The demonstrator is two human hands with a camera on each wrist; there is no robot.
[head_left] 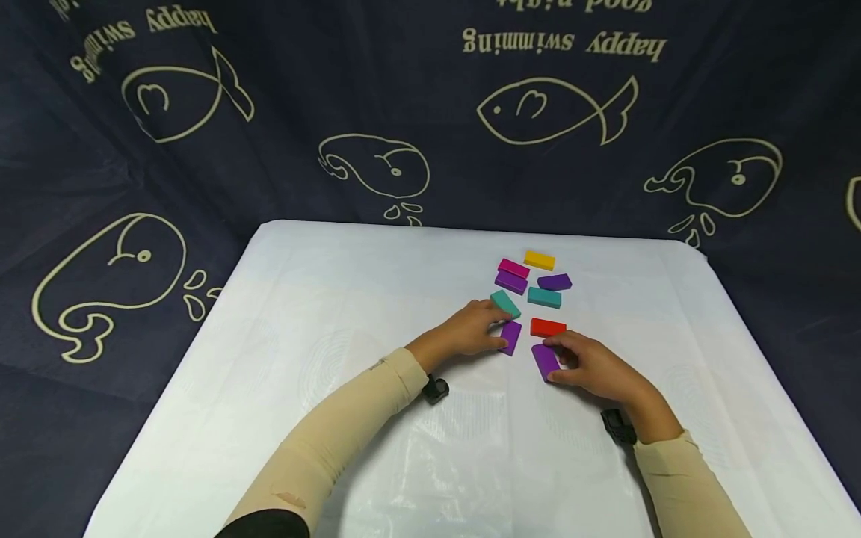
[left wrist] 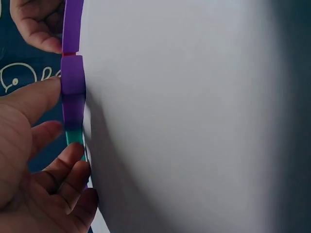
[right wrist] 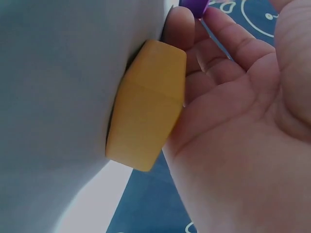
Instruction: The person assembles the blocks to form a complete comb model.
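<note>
Blocks on tbl; L hand at nr L block, R hand at nr R block; cloth behind tbl.

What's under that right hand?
The right wrist view shows a yellow block between the right hand and the tabletop. In the head view, the hand hides it; whatever's beneath the block is covered.

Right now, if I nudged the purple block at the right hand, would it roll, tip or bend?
The purple block would probably slide rather than roll: its faces look flat. Tipping seems unlikely, as it lies low on the white table. It is likely stiff, showing no bend at the right hand.
</note>
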